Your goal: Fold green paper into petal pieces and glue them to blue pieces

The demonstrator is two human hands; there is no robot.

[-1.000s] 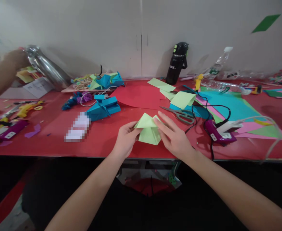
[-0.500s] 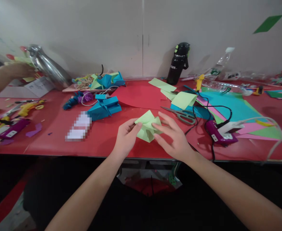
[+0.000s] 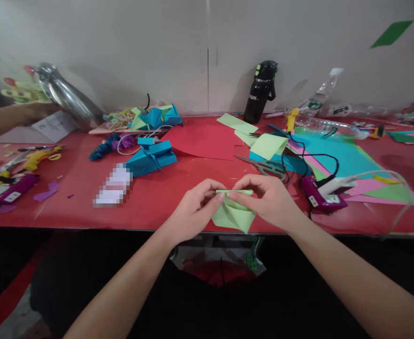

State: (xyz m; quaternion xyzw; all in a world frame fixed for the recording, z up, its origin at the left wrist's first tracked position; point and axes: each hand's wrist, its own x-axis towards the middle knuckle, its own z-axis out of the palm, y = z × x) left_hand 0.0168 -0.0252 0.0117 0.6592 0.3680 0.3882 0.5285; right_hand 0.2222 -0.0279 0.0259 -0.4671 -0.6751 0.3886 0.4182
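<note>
A light green folded paper [image 3: 233,215] is pinched between both my hands at the front edge of the red table. My left hand [image 3: 199,207] grips its upper left side, thumb in front and fingers behind. On the upper right side, my right hand [image 3: 265,200] holds it the same way. The paper's top edge is a narrow folded strip, and its lower part hangs in creased, pointed flaps. Just beyond my right hand lie grey-handled scissors [image 3: 268,169], partly hidden. Blue folded paper [image 3: 153,157] rests to the left, past my left hand.
Red paper [image 3: 203,139] lies at the table's middle back. Coloured sheets [image 3: 344,150], a purple power strip [image 3: 323,195] and black cables are at right. A black bottle [image 3: 259,94] and a metal jug [image 3: 69,99] stand behind. Another person's arm [image 3: 12,120] reaches in at far left.
Both hands have drawn closer together and the green paper has turned and come nearer the table edge. My right fingers have closed on it. The other person's arm has lowered slightly.
</note>
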